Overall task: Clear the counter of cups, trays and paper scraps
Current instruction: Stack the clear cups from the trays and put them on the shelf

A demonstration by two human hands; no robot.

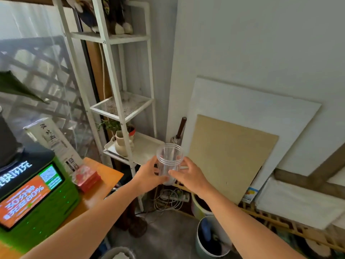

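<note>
A clear plastic cup (pixel 169 159) is held upright in mid-air, past the counter's right end and above the floor. My left hand (pixel 149 173) grips its lower left side, thumb across the front. Its right side is held by my right hand (pixel 188 175), fingers curled round the base. The cup looks empty. A white tray (pixel 147 146) lies on the lowest shelf of the white rack, just behind the cup, with a beige vase (pixel 121 144) standing on it.
The orange counter (pixel 104 182) at the left carries a green power-bank station (pixel 37 199) and a stack of red packets (pixel 86 177). Below the cup are a power strip with cables (pixel 173 198) and a pale bin (pixel 211 238). Boards (pixel 229 157) lean on the right wall.
</note>
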